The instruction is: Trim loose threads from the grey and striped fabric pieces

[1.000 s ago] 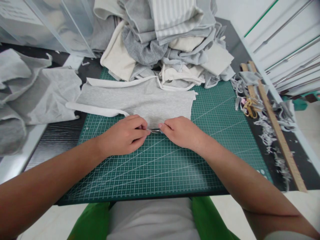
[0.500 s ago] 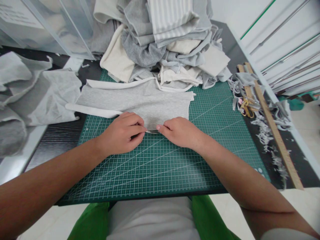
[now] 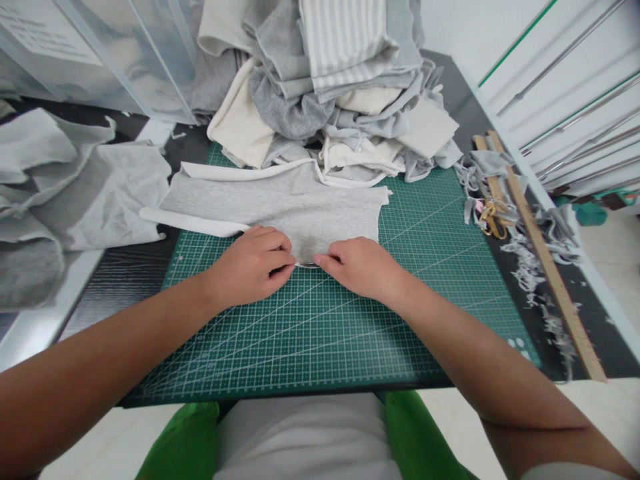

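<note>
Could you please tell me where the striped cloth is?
In the head view, the striped cloth lies top centre, on the pile beyond the held grey cloth.

A pale grey top [image 3: 305,440] with soft creases covers the torso at the near edge. Bright green cloth [image 3: 177,445] flanks it left and right, its garment type unclear. A light grey sleeve [image 3: 575,472] shows near right. The left hand [image 3: 257,265] and right hand [image 3: 364,268] are bare.

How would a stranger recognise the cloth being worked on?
Find the big green gridded mat. Across it, on the near side of the heaped fabrics, lies a grey cloth with some white edging. Unlike its neighbours, its near edge is held by the left hand and right hand.
</note>
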The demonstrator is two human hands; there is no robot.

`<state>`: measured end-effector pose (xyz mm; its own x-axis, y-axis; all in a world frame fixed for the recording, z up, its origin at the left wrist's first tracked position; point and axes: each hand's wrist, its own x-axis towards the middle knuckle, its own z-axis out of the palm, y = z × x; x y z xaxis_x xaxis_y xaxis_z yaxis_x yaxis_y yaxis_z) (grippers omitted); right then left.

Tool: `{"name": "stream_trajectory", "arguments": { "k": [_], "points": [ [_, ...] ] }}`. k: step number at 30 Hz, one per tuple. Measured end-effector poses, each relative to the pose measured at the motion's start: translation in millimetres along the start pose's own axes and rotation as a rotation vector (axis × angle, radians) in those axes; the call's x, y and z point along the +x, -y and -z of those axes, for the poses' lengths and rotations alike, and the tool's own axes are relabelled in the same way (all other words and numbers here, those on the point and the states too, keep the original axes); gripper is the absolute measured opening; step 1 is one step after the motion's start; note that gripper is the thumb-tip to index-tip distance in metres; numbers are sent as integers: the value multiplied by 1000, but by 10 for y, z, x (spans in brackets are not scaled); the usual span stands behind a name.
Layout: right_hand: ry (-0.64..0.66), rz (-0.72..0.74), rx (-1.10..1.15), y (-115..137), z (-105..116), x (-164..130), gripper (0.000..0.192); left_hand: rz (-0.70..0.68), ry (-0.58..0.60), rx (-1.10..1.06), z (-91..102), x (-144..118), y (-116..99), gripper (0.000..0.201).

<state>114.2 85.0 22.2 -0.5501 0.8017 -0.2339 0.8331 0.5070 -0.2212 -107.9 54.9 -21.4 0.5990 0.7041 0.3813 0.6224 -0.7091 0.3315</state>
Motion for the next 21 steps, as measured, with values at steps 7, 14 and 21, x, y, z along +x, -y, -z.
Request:
{"name": "stream_trajectory", "arguments": {
  "k": [7, 14, 21],
  "points": [
    [6, -32, 41, 6, 8, 12, 43, 6, 2, 1, -3, 8, -12, 13],
    [-3, -17, 13, 13, 3, -13, 43, 4, 5, 6, -15, 8, -2, 14],
    [-8, -17, 8, 5, -12, -23, 49, -15, 16, -6, 5, 23, -21, 13]
  ]
}}
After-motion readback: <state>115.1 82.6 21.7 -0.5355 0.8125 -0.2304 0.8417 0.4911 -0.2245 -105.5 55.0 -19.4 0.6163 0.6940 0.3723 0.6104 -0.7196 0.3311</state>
